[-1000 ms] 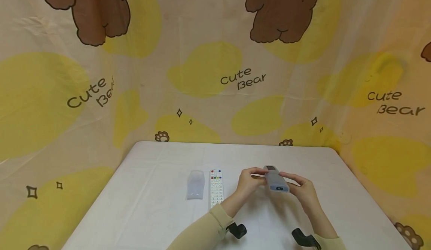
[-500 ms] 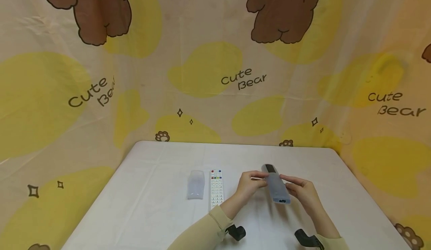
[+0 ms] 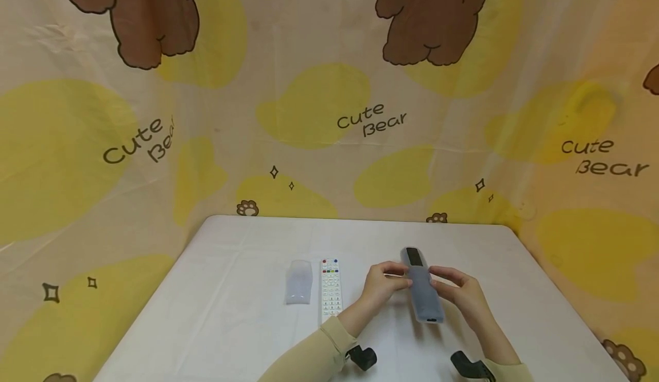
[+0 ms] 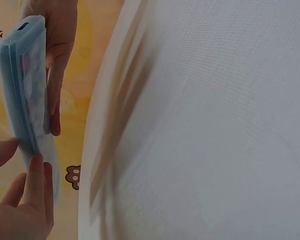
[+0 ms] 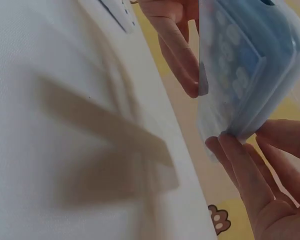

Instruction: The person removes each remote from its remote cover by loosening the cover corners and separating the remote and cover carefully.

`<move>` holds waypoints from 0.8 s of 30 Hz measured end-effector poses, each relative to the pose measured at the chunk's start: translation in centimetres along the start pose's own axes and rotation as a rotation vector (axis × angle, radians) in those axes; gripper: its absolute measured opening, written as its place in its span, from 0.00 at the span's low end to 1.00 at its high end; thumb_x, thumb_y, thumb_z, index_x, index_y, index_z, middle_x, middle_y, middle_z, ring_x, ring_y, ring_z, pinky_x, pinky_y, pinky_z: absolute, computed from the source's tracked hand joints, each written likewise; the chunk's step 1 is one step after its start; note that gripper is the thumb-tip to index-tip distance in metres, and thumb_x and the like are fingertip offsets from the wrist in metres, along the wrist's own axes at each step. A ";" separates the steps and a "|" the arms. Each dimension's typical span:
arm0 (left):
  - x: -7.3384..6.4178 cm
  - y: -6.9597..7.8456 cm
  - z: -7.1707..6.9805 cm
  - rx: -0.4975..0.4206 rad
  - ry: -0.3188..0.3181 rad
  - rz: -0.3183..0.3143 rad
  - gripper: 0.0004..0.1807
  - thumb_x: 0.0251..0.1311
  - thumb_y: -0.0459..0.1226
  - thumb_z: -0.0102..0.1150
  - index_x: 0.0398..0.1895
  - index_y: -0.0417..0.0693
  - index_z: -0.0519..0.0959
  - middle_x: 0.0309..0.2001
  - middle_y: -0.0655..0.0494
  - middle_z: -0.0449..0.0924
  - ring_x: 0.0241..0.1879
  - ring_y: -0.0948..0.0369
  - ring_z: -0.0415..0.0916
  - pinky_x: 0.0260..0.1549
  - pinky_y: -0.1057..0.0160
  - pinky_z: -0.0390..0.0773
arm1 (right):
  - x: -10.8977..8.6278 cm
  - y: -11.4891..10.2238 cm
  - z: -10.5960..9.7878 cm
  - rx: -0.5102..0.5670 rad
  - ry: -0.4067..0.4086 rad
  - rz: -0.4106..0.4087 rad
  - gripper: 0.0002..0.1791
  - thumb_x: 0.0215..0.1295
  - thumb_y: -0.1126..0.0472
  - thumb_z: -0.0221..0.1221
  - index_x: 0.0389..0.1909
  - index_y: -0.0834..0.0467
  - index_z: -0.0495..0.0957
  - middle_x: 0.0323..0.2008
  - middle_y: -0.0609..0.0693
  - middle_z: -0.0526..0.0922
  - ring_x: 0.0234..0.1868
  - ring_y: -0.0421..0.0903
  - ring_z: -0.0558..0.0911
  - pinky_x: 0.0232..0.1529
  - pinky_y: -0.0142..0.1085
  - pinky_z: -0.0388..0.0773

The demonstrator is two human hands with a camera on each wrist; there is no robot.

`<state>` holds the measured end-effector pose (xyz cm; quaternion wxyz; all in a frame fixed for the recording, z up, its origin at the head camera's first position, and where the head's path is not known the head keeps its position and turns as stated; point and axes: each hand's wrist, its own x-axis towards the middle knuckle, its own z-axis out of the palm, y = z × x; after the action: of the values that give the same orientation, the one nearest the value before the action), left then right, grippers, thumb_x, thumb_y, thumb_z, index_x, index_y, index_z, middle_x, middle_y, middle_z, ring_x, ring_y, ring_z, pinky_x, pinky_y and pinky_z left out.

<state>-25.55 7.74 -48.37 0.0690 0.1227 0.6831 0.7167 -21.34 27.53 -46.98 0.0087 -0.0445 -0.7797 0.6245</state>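
A remote control (image 3: pixel 426 295) in a translucent bluish cover is held up above the table, its long side pointing towards me. In the head view its back faces up, with a dark rectangle near the far end. Buttons show through the cover on its underside in the right wrist view. My left hand (image 3: pixel 383 282) pinches its left edge between thumb and fingers. On the opposite edge, my right hand (image 3: pixel 463 290) pinches it the same way. Fingertips (image 5: pixel 227 140) press against the button side of the cover.
On the white table (image 3: pixel 231 313), a white remote control (image 3: pixel 331 287) with coloured buttons lies left of my hands. Beside it lies a flat translucent sleeve (image 3: pixel 299 282). A bear-print cloth (image 3: pixel 309 159) hangs behind the table. The white remote's near end is partly hidden by my left arm.
The held remote's near end has swung down and towards me, so more of its back shows in the head view. Both hands keep their pinch and have barely shifted.
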 end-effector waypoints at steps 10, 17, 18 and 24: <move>-0.3 -0.2 0.2 0.057 0.030 -0.021 0.23 0.39 0.24 0.71 0.45 0.37 0.82 0.38 0.43 0.83 0.32 0.66 0.80 0.31 0.71 0.80 | 0.2 0.2 -0.1 0.011 -0.062 0.062 0.33 0.60 0.59 0.64 0.63 0.68 0.66 0.58 0.62 0.75 0.44 0.33 0.82 0.47 0.32 0.81; -0.2 -0.9 0.3 0.087 0.035 -0.052 0.24 0.36 0.22 0.71 0.43 0.36 0.81 0.37 0.44 0.83 0.31 0.65 0.81 0.31 0.69 0.82 | 0.2 0.7 -0.2 -0.037 -0.088 0.065 0.32 0.58 0.59 0.65 0.62 0.68 0.68 0.58 0.64 0.75 0.46 0.39 0.83 0.47 0.34 0.81; -0.2 -1.0 0.3 0.095 0.037 -0.052 0.24 0.35 0.22 0.71 0.43 0.36 0.81 0.36 0.44 0.83 0.31 0.65 0.81 0.30 0.69 0.82 | 0.2 0.7 -0.2 -0.044 -0.095 0.063 0.33 0.58 0.59 0.65 0.62 0.68 0.67 0.58 0.64 0.75 0.47 0.40 0.83 0.48 0.35 0.81; -0.2 -1.2 0.5 0.145 0.048 -0.065 0.23 0.34 0.22 0.72 0.40 0.37 0.81 0.34 0.47 0.83 0.30 0.65 0.81 0.28 0.69 0.81 | 0.4 1.0 -0.2 -0.093 -0.113 0.053 0.34 0.57 0.59 0.66 0.62 0.68 0.67 0.58 0.65 0.75 0.51 0.45 0.81 0.48 0.35 0.81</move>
<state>-25.35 8.22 -49.55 0.0666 0.0878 0.7384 0.6653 -21.68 28.00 -47.91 -0.0539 -0.0300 -0.8057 0.5891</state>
